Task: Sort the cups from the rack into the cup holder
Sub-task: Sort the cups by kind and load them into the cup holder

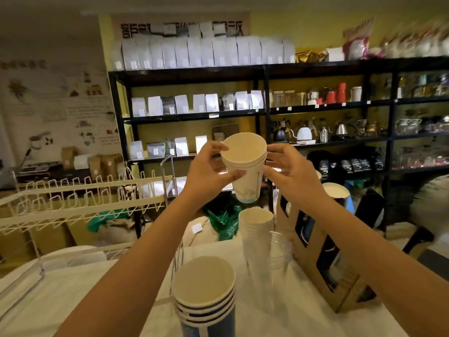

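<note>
I hold a small nested stack of white paper cups [246, 166] up in front of me, mouth tilted toward me. My left hand [209, 169] grips its rim and side from the left. My right hand [289, 171] touches its right side with fingers spread. Below stand a taller stack of white cups [256, 227] and a stack of clear plastic cups [279, 254] in the holder on the white table. A stack of blue-striped cups [205, 297] stands nearest me. The white wire rack [80, 198] is at the left.
A brown cardboard box with cut-out windows [315, 259] stands at the right of the table. A white-lidded container [336, 190] is behind it. Black shelves [264, 110] with bags, kettles and jars fill the back wall.
</note>
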